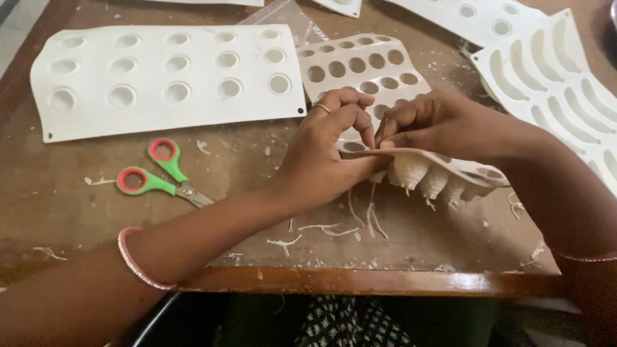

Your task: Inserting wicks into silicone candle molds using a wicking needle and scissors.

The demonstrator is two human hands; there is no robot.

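mould sheet (385, 71), centre: matt white rubbery, smooth | table (64, 199): worn dull wood, glossy varnished front edge | scissors (160, 173), left: shiny green-pink plastic handles, metal blades | bangle (135, 260), lower left: beaded, glinting

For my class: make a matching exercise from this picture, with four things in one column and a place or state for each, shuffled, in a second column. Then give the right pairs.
Things:
1. scissors
2. large flat mould
3. small mould
4. bangle

Places or states:
A. lifted at its near edge by the left hand and right hand
B. around the left wrist
C. lying on the table, green handles with pink rings
D. flat at the far left, round cavities in rows

Pairs: 1-C, 2-D, 3-A, 4-B
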